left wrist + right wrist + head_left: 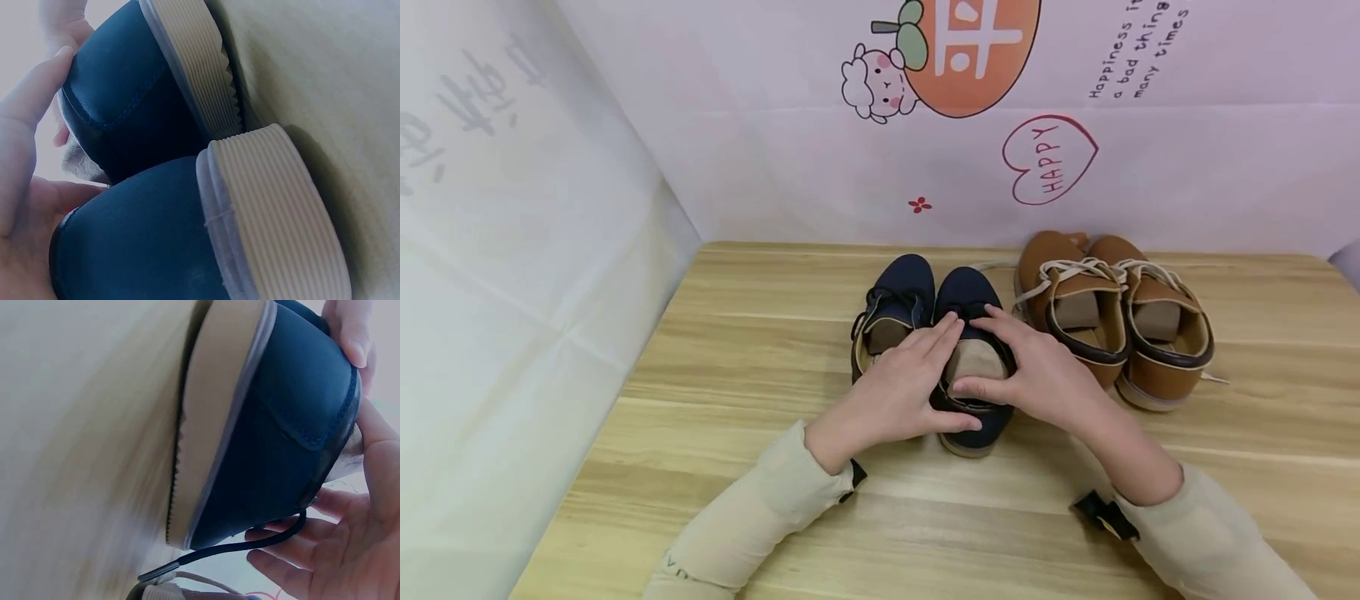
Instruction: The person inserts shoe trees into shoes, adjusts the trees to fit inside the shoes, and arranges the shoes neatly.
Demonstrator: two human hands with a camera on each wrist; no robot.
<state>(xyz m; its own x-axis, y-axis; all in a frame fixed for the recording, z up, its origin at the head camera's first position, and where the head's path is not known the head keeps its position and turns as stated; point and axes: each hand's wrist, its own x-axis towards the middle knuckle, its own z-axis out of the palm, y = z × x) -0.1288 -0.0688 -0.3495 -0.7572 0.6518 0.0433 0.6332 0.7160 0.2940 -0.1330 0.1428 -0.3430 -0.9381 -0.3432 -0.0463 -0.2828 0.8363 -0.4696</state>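
Two navy lace-up shoes stand side by side, toes toward the wall: the left shoe (pixel 904 283) and the right shoe (pixel 968 287), with a beige insert (pixel 976 360) in its opening. My left hand (pixel 898 387) lies over the inner side of the right shoe, fingers straight and thumb at its heel collar. On the other side, my right hand (pixel 1048 367) touches the same shoe, fingers spread near the laces and thumb over the opening. A dark lace (pixel 250 545) hangs beside those fingers. Both heels show in the left wrist view, soles on the table.
A pair of brown shoes (pixel 1165 333) with cream laces stands right of the navy pair, close to my right hand. The wooden table (pixel 737 350) meets a printed white backdrop (pixel 775 167) behind. A white sheet (pixel 512 292) hangs along the left.
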